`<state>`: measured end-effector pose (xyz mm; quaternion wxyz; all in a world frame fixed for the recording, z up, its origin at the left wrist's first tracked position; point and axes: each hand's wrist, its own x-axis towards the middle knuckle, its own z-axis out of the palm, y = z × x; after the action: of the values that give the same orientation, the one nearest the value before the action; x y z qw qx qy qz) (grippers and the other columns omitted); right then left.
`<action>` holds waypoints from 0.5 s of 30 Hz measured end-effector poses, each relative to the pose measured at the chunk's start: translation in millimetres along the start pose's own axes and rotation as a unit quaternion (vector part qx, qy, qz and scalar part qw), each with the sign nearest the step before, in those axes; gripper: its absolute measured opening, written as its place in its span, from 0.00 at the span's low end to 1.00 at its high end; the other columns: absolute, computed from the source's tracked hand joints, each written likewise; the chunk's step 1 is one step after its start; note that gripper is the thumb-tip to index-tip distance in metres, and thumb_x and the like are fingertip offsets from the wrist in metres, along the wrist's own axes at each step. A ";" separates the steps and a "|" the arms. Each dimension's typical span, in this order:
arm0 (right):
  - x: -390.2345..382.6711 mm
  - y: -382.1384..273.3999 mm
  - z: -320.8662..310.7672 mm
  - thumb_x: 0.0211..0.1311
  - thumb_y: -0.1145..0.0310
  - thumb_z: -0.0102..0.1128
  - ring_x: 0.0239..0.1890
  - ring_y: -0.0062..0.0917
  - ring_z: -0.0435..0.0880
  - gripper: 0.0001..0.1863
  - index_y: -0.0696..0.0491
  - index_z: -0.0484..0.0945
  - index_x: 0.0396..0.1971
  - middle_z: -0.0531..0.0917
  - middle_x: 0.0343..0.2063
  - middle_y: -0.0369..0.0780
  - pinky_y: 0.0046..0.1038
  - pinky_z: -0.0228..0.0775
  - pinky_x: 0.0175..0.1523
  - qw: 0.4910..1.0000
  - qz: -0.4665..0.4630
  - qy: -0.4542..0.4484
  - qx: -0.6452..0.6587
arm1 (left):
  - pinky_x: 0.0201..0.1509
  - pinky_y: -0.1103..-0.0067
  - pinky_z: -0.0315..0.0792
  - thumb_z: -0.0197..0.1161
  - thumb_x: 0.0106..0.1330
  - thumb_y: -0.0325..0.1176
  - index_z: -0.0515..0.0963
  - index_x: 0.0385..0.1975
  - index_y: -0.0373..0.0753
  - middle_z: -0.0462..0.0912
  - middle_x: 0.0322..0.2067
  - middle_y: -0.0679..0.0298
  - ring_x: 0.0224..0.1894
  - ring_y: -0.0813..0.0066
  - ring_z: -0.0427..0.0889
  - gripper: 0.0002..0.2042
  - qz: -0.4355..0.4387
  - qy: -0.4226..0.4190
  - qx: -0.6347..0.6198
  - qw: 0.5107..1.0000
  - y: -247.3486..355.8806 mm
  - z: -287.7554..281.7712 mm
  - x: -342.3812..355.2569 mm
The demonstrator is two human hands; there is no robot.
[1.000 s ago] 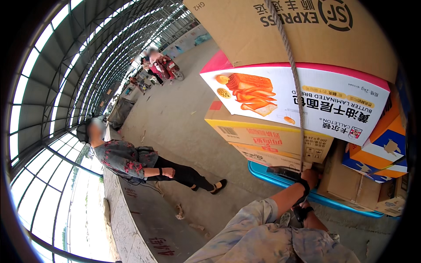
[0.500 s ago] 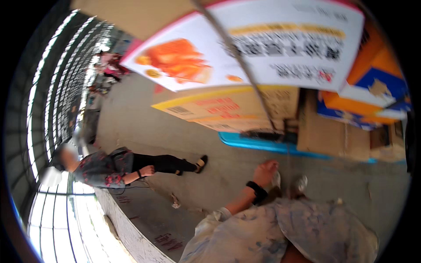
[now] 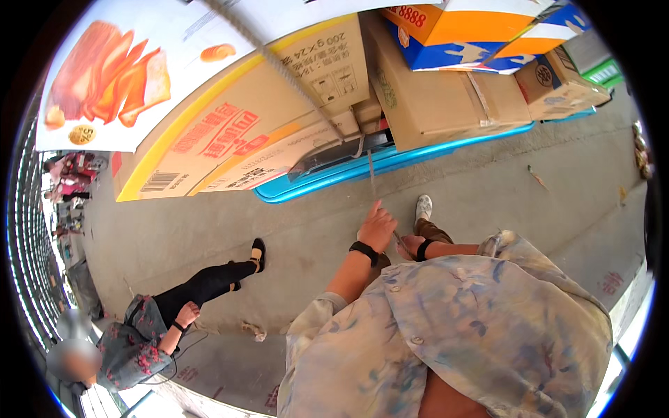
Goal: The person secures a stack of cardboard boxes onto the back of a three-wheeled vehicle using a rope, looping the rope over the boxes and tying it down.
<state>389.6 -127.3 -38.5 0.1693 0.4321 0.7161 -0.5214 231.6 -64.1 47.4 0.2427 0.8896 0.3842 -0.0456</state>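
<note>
A grey rope (image 3: 296, 87) runs over the stacked cartons, bends near their base and comes down towards me. My left hand (image 3: 377, 228), with a black band at the wrist, is closed around the rope, its index finger pointing up along it. Just to the right and lower, my right hand (image 3: 411, 246) grips a further stretch of the same rope; its fingers are partly hidden. The nearest load is a yellow-edged brown carton (image 3: 230, 139) beneath a white printed box (image 3: 181, 42). A plain brown carton (image 3: 453, 101) stands beside it.
The cartons rest on a bright blue flat base (image 3: 432, 148). Orange-and-blue boxes (image 3: 463, 38) are piled at the upper right. Another person (image 3: 139, 341) in dark clothes stands to my left on the concrete floor (image 3: 195, 237). A low ledge (image 3: 230, 393) lies near the bottom.
My view has turned, so the cartons and the other person appear further left and the blue base shows more. My right hand has come into sight, gripping the rope.
</note>
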 end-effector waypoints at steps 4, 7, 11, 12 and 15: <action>37.8 -9.5 44.9 0.57 0.59 0.41 0.36 0.41 0.77 0.17 0.57 0.75 0.28 0.79 0.29 0.48 0.36 0.67 0.42 0.997 -0.080 -0.017 -0.014 | 0.64 0.62 0.51 0.56 0.48 0.24 0.73 0.42 0.41 0.77 0.38 0.64 0.45 0.66 0.71 0.18 0.035 0.188 -0.008 0.982 -16.9 -1.8 -38.3; -17.8 -104.1 -41.8 0.54 0.59 0.46 0.31 0.40 0.75 0.14 0.54 0.75 0.27 0.78 0.27 0.48 0.34 0.66 0.39 0.992 -0.112 -0.051 0.039 | 0.64 0.65 0.52 0.54 0.52 0.26 0.72 0.42 0.41 0.77 0.38 0.64 0.46 0.67 0.71 0.15 0.013 0.213 -0.025 0.977 -36.0 -19.6 -65.1; -51.0 -168.9 -93.0 0.57 0.63 0.45 0.35 0.35 0.77 0.13 0.55 0.76 0.31 0.80 0.30 0.42 0.31 0.66 0.43 0.975 -0.199 -0.055 0.081 | 0.61 0.65 0.57 0.56 0.52 0.24 0.72 0.41 0.42 0.76 0.41 0.63 0.45 0.66 0.73 0.15 0.061 0.243 -0.166 0.954 -49.9 -56.7 -79.3; -62.7 -186.4 -109.0 0.57 0.64 0.44 0.35 0.32 0.77 0.13 0.55 0.76 0.32 0.80 0.30 0.42 0.30 0.65 0.43 0.964 -0.243 -0.049 0.096 | 0.60 0.65 0.58 0.57 0.52 0.24 0.72 0.41 0.42 0.76 0.41 0.63 0.44 0.65 0.73 0.15 0.077 0.262 -0.194 0.942 -51.1 -65.1 -78.1; -108.2 -237.3 -158.5 0.58 0.66 0.43 0.36 0.26 0.77 0.13 0.56 0.77 0.33 0.81 0.31 0.39 0.27 0.65 0.44 0.951 -0.276 -0.060 0.124 | 0.58 0.64 0.59 0.59 0.52 0.25 0.72 0.42 0.42 0.76 0.42 0.63 0.45 0.63 0.73 0.15 0.086 0.327 -0.268 0.902 -42.7 -97.0 -61.4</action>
<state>295.4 -53.3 242.2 0.0065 0.2029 0.7257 -0.6573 148.2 -34.3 132.0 0.3360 0.7854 0.3619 0.3732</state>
